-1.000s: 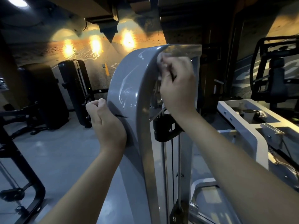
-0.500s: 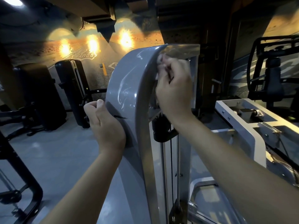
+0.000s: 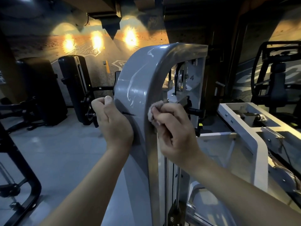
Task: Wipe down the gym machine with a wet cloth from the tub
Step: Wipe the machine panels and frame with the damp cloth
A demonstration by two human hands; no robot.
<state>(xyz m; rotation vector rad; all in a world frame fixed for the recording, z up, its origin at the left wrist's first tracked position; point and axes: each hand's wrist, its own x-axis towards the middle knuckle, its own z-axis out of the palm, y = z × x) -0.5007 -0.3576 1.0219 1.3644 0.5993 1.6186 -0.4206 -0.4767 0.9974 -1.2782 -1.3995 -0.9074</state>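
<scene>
The gym machine's grey curved shroud (image 3: pixel 138 75) rises in the middle of the view, with wet streaks on its glossy face. My right hand (image 3: pixel 175 134) grips a bunched pale pinkish cloth (image 3: pixel 152 112) and presses it against the shroud's inner front edge at mid height. My left hand (image 3: pixel 112 123) is curled into a fist with nothing visible in it, its side resting against the shroud's left face. Inside the frame a pulley (image 3: pixel 180 79) and cables show. No tub is in view.
A white machine frame (image 3: pixel 244 128) stands close on the right. Black padded machines (image 3: pixel 76 88) stand at the back left, and a black tubular frame (image 3: pixel 21 173) sits at the near left. Another black machine (image 3: pixel 276 79) is at the far right. Grey floor (image 3: pixel 65 152) lies to the left.
My right hand has slid the cloth down from the top of the shroud's inner edge to its middle. My left hand stays against the left face.
</scene>
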